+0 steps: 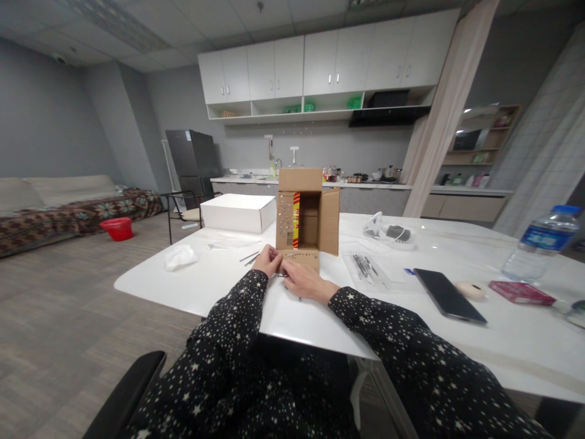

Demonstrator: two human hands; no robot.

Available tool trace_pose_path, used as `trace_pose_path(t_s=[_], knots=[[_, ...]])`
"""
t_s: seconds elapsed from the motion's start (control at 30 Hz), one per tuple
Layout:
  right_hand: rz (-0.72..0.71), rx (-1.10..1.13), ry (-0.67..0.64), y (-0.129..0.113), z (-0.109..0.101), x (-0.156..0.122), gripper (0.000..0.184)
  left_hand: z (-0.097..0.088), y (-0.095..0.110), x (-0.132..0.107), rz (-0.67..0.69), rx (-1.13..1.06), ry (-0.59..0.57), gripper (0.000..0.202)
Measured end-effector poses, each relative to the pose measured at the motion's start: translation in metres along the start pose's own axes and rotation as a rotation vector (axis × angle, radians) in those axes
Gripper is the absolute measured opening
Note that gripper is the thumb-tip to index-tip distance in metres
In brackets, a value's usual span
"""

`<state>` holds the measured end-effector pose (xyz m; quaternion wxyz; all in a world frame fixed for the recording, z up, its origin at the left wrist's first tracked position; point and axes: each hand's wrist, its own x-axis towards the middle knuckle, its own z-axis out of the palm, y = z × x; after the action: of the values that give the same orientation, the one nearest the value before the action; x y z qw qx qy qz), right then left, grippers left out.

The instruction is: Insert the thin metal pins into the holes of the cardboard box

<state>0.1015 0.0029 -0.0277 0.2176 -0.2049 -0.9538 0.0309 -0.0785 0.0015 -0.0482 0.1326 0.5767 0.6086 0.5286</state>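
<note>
An open cardboard box [329,219] stands on the white table in front of me, its opening towards me and its flaps spread. The left flap carries rows of small shiny dots and red-and-yellow tape [296,219]; more dots line the lower flap [308,258]. At that lower flap's left corner my left hand [268,261] is closed, thumb and fingers together. My right hand [304,280] bends its closed fingers against the flap's near edge, close to the left fingertips. What either hand pinches is too small to make out. Small dark bits [300,299] lie by the right hand.
Thin rods [249,257] and a crumpled white bag [181,258] lie to the left, before a white box [237,212]. To the right are a clear packet of dark pieces [368,271], a phone [450,296], a pink box [521,292] and a water bottle [542,244].
</note>
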Motion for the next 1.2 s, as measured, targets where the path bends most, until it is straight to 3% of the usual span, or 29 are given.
trace_pose_path(t_s=[0.53, 1.2], knots=[[-0.017, -0.042, -0.040, -0.0008, -0.0010, 0.0007, 0.010, 0.0023, -0.0068, 0.0021, -0.011, -0.049, -0.024, 0.025], [-0.039, 0.059, 0.037, 0.0027, 0.0047, 0.0013, 0.010, 0.0011, -0.0077, 0.0024, -0.013, -0.025, -0.033, 0.023]])
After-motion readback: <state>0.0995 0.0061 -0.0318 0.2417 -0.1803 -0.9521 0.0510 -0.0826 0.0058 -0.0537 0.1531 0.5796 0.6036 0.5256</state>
